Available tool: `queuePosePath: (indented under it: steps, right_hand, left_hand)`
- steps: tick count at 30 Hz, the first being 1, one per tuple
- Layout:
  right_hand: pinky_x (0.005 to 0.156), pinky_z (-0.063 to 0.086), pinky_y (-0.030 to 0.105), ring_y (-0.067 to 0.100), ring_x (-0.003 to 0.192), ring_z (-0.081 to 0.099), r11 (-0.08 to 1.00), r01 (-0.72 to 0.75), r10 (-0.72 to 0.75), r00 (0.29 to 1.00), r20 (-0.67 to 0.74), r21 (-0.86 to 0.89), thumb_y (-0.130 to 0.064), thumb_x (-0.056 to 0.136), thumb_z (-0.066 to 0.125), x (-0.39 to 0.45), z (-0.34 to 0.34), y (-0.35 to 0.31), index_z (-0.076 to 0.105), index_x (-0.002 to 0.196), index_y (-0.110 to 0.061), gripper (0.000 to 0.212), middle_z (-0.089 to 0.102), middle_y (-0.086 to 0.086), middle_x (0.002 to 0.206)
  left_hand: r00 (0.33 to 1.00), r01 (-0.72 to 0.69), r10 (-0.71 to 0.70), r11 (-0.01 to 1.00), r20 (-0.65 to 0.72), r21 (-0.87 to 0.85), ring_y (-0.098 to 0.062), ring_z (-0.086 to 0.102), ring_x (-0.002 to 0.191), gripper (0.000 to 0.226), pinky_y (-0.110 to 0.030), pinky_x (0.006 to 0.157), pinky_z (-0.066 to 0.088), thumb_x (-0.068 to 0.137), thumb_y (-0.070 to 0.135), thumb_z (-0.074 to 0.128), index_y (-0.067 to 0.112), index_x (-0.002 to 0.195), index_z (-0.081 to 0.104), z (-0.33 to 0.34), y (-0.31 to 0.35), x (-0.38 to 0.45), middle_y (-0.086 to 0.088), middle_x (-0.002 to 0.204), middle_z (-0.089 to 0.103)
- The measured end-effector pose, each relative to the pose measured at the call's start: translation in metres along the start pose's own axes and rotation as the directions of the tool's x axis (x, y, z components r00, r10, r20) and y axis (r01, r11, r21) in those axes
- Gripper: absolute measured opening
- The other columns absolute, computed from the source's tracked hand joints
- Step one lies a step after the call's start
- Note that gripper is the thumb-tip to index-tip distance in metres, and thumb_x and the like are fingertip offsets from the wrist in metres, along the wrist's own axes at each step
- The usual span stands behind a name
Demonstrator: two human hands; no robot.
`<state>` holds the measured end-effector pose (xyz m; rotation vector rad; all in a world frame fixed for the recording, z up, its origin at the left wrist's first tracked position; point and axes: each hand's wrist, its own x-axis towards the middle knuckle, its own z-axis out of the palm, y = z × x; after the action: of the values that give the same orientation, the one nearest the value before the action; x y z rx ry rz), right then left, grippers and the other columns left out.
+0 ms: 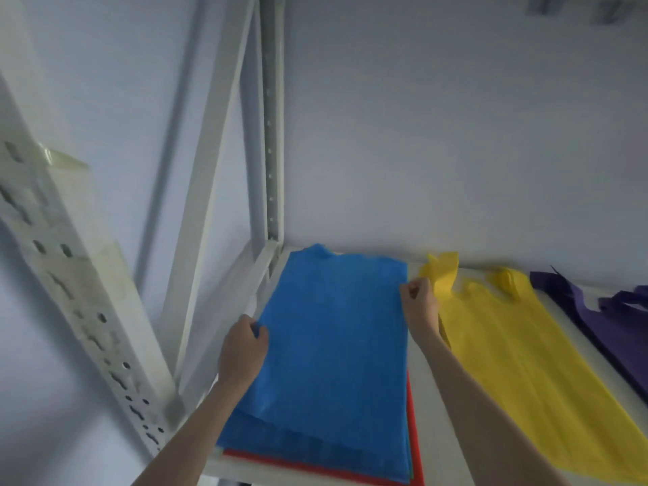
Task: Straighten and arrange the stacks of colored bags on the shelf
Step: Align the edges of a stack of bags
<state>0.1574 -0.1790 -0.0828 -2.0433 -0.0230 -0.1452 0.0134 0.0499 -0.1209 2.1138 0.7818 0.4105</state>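
On the white shelf [426, 398], the left hand [242, 349] pinches the left edge of the flat blue bags [333, 345] (red bags [415, 433] peek beneath), long axis running front to back; the right hand [420, 303] curls on their right edge, beside yellow bags [519, 363] and purple bags [603, 310]

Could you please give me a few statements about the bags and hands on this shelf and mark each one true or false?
1. The left hand grips the left edge of the blue bags. True.
2. The yellow bags lie to the left of the blue bags. False: they lie to the right.
3. Red bags show beneath the blue bags. True.
4. The right hand rests on the purple bags. False: it is at the blue bags' right edge, fingers curled.
5. The blue bags sit at the shelf's right end. False: they lie beside the left upright.
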Motion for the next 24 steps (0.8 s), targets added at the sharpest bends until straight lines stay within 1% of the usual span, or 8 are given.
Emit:
queuePosePath:
  steps: [4, 6, 8, 10, 12, 18, 22, 24]
  right_hand:
    - [0.059, 0.044, 0.036, 0.026, 0.073, 0.052, 0.936, -0.226, 0.269, 0.954, 0.135, -0.268, -0.004, 0.092, 0.043, 0.016, 0.022, 0.011, 0.052, 0.099, 0.005, 0.014, 0.051, 0.016, 0.081]
    - [0.048, 0.045, 0.034, 0.027, 0.070, 0.055, 0.885, -0.294, 0.383, 0.901, 0.204, -0.362, 0.000, 0.091, 0.041, 0.021, 0.031, 0.023, 0.051, 0.115, 0.009, 0.028, 0.052, 0.018, 0.084]
    - [0.045, 0.037, 0.027, 0.027, 0.073, 0.053, 0.887, -0.264, 0.362, 0.907, 0.215, -0.378, -0.002, 0.090, 0.042, 0.021, 0.036, 0.027, 0.048, 0.122, 0.007, 0.034, 0.053, 0.019, 0.092]
    - [0.058, 0.042, 0.028, 0.031, 0.090, 0.055, 0.887, -0.233, 0.335, 0.918, 0.210, -0.399, -0.006, 0.089, 0.046, 0.019, 0.037, 0.026, 0.044, 0.127, 0.005, 0.039, 0.054, 0.022, 0.113]
    - [0.077, 0.046, 0.035, 0.034, 0.110, 0.053, 0.874, -0.241, 0.349, 0.915, 0.201, -0.421, -0.009, 0.088, 0.050, 0.017, 0.038, 0.025, 0.040, 0.132, 0.003, 0.047, 0.046, 0.021, 0.129]
    - [0.100, 0.041, 0.038, 0.033, 0.125, 0.044, 0.891, -0.233, 0.327, 0.925, 0.193, -0.390, -0.012, 0.085, 0.059, 0.015, 0.044, 0.025, 0.035, 0.136, 0.003, 0.058, 0.042, 0.020, 0.135]
    - [0.080, 0.048, 0.032, 0.031, 0.115, 0.050, 0.875, -0.293, 0.384, 0.905, 0.184, -0.385, -0.011, 0.086, 0.058, 0.012, 0.050, 0.017, 0.035, 0.134, 0.005, 0.055, 0.050, 0.017, 0.119]
    - [0.087, 0.046, 0.034, 0.031, 0.118, 0.046, 0.857, -0.293, 0.390, 0.907, 0.160, -0.424, -0.012, 0.088, 0.055, 0.011, 0.054, 0.014, 0.036, 0.134, 0.005, 0.052, 0.048, 0.017, 0.122]
  left_hand:
    - [0.982, 0.112, -0.142, 0.968, 0.124, 0.223, -0.022, 0.046, 0.063, 0.021, -0.030, 0.059, 0.038, 0.093, 0.020, 0.044, 0.011, 0.074, 0.040, -0.001, -0.017, -0.007, 0.001, 0.064, 0.040]
    - [0.975, 0.130, -0.166, 0.966, 0.151, 0.224, -0.034, 0.052, 0.070, 0.020, -0.041, 0.069, 0.047, 0.091, 0.020, 0.046, 0.011, 0.074, 0.040, -0.001, -0.019, -0.007, -0.001, 0.067, 0.041]
    - [0.971, 0.144, -0.182, 0.962, 0.153, 0.231, -0.036, 0.057, 0.084, 0.018, -0.043, 0.079, 0.050, 0.089, 0.024, 0.050, 0.007, 0.084, 0.047, -0.001, -0.017, -0.007, -0.007, 0.084, 0.050]
    - [0.959, 0.182, -0.237, 0.935, 0.156, 0.305, -0.031, 0.056, 0.104, 0.038, -0.040, 0.087, 0.048, 0.089, 0.030, 0.052, 0.001, 0.114, 0.046, -0.001, -0.014, -0.007, -0.014, 0.114, 0.051]
    - [0.954, 0.192, -0.259, 0.914, 0.149, 0.357, -0.031, 0.052, 0.112, 0.048, -0.038, 0.090, 0.047, 0.090, 0.032, 0.052, 0.001, 0.124, 0.040, 0.000, -0.014, -0.006, -0.016, 0.125, 0.046]
    - [0.954, 0.192, -0.263, 0.906, 0.146, 0.376, -0.030, 0.053, 0.110, 0.045, -0.039, 0.090, 0.050, 0.089, 0.031, 0.054, 0.002, 0.122, 0.041, 0.002, -0.013, -0.004, -0.015, 0.123, 0.047]
    - [0.958, 0.183, -0.250, 0.907, 0.136, 0.379, -0.030, 0.053, 0.110, 0.044, -0.039, 0.089, 0.049, 0.090, 0.030, 0.054, 0.002, 0.122, 0.042, 0.002, -0.014, -0.005, -0.015, 0.123, 0.047]
    - [0.958, 0.186, -0.252, 0.909, 0.135, 0.373, -0.030, 0.054, 0.108, 0.044, -0.039, 0.088, 0.050, 0.089, 0.030, 0.054, 0.002, 0.121, 0.043, 0.003, -0.014, -0.006, -0.015, 0.122, 0.048]
